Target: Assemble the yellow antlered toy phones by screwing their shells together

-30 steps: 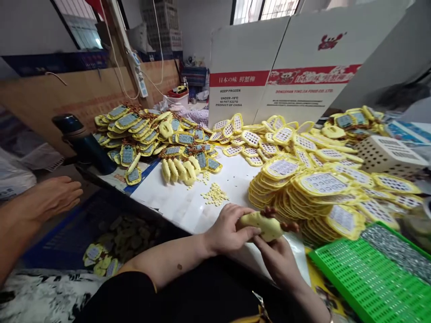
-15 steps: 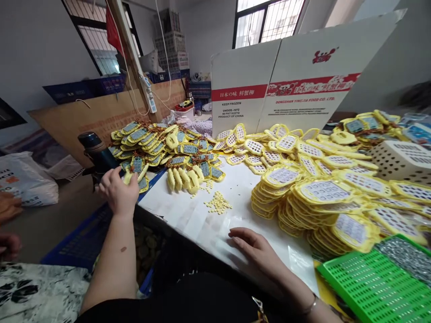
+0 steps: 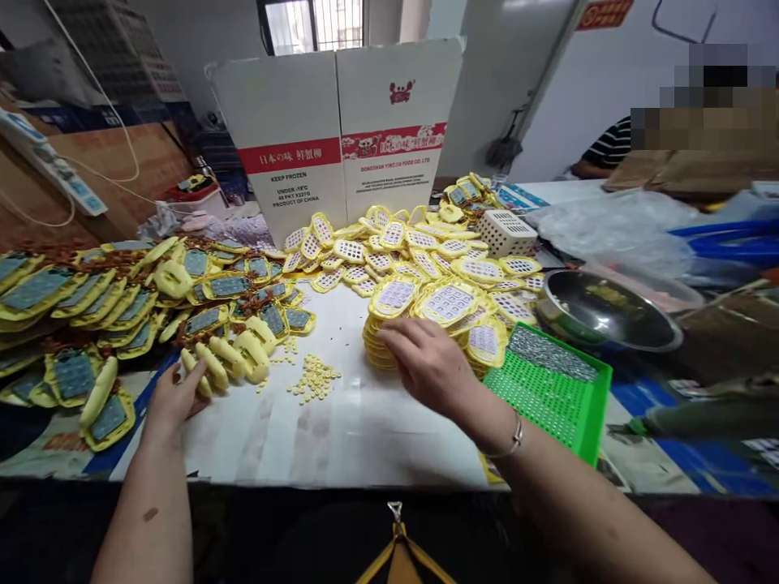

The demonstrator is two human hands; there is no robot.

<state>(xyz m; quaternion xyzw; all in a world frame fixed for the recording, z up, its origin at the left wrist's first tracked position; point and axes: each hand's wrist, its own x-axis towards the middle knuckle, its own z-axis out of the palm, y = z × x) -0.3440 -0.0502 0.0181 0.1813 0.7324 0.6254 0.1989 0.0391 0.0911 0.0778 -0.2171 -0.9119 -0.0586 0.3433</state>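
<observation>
Head view: the left hand lies flat on the white table, fingers loose and grasping nothing, its tips touching the row of yellow backs stood on edge near the table's left side. The right hand is spread open over the nearest stack of yellow keypad fronts, fingertips on the top pieces but nothing gripped. Between the hands sits a small heap of yellow buttons. Just right of the stack is a green perforated tray, beyond it a steel bowl. Finished toy calculators are piled on the left, and a white carton stands at the back.
</observation>
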